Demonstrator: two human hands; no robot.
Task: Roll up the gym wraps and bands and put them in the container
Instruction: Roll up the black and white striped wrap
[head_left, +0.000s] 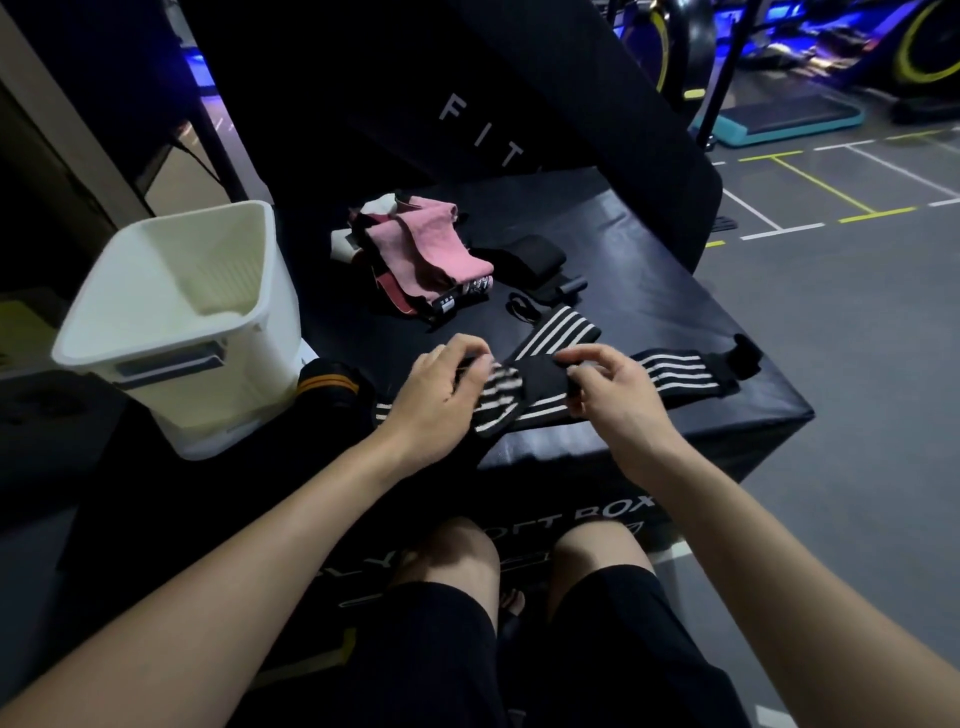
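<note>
Grey gym flooring with white and yellow lines runs off to my right, and directly ahead sits the black padded plyo box (597, 291) that serves as the work surface. On its near edge lies the black elastic wrap with white stripes (670, 371), stretched out to the right and doubled over itself in the middle. My left hand (441, 389) has its fingers curled over the wrap's striped, partly rolled end, thumb and fingertips pinching the fabric. My right hand (608, 384) pinches the black folded part of the same wrap between thumb and forefinger, the other fingers bent loosely above it. Between the two hands the wrap is lifted slightly off the box. Farther back on the box lies a heap of pink fabric bands (421, 249), with a black wrap (524, 260) just beside it. At my left stands the white plastic container (182, 312), touching the box's side.
</note>
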